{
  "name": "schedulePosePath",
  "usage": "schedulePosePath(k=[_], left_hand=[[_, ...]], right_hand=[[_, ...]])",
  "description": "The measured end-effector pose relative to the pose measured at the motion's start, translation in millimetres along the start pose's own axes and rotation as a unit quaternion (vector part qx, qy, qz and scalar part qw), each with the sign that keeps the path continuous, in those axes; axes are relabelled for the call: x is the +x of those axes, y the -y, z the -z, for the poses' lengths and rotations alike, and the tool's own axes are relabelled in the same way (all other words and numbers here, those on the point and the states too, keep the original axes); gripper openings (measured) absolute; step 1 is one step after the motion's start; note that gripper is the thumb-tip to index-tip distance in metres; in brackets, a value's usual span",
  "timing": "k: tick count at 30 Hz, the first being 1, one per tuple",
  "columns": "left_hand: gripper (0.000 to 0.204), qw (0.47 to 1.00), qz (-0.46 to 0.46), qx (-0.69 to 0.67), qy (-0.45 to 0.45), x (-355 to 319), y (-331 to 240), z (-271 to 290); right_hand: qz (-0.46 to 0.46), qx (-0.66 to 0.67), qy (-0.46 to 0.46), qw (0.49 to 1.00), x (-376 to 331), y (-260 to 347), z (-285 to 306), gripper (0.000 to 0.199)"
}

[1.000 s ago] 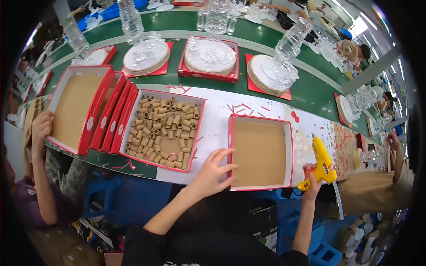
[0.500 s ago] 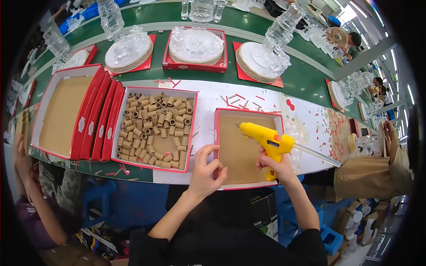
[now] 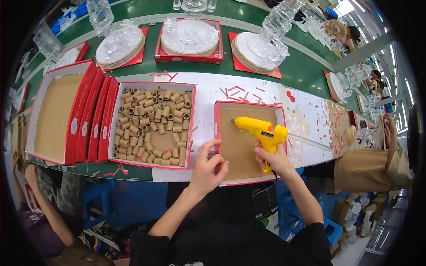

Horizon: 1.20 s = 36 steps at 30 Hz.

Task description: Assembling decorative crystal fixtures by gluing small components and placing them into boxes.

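Note:
My right hand (image 3: 274,160) is wrapped round the handle of a yellow hot glue gun (image 3: 261,131). A long clear glue stick (image 3: 310,142) juts from its rear. The nozzle points left, over the inside of a shallow red-edged cardboard box (image 3: 237,166) with a brown bottom; whether it touches the box cannot be told. My left hand (image 3: 207,170) is at this box's near left corner, index finger against or close to the left wall. Its other fingers are loosely bent and apart, with nothing seen in them. The box bottom is partly hidden by the gun and right hand.
To the left, a red box (image 3: 192,133) holds many short cardboard tubes (image 3: 151,113). Several red box parts (image 3: 93,122) stand beside it. Red and brown strips (image 3: 235,91) litter the white sheet. Beyond are stacked round boards (image 3: 188,42) with clear plastic pieces. People work at both sides.
The glue gun has shifted left, its nozzle nearer the box's left wall and more level. My left hand keeps nearly the same pose. The whole view has tilted slightly.

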State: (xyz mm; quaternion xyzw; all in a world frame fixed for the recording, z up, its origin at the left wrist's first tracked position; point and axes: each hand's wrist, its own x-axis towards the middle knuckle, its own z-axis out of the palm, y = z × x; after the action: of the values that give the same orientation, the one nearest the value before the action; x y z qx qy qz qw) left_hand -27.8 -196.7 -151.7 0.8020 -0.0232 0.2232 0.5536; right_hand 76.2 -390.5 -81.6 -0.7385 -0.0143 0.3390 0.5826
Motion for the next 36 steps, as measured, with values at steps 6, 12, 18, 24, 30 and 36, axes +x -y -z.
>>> schedulePosePath(k=[6,12,18,24,30,36], left_hand=[[0.011,1.0,0.022,-0.009,0.003,-0.7,-1.9,-4.4],[0.011,0.999,0.041,-0.032,0.008,-0.1,-2.6,-7.6],[0.01,0.998,0.055,-0.006,-0.003,-1.1,-2.4,-3.2],[0.009,1.0,0.021,-0.007,-0.006,-0.2,0.3,-4.2],[0.009,0.999,0.032,-0.015,-0.003,-1.2,-0.8,-5.9],[0.01,0.999,0.042,-0.019,0.002,-0.2,-1.9,-5.4]], right_hand=[[0.005,0.031,0.006,0.999,-0.1,-12.0,10.4,0.021],[0.05,0.016,-0.024,0.998,-11.5,-12.3,26.9,0.033],[0.072,0.011,-0.096,0.993,-40.8,-5.0,62.3,0.028],[0.007,0.011,-0.095,0.995,-42.1,-3.2,80.2,0.018],[0.004,0.011,-0.104,0.995,-35.2,-11.1,81.4,0.016],[0.002,0.022,-0.098,0.995,-33.8,-11.4,83.3,0.015]])
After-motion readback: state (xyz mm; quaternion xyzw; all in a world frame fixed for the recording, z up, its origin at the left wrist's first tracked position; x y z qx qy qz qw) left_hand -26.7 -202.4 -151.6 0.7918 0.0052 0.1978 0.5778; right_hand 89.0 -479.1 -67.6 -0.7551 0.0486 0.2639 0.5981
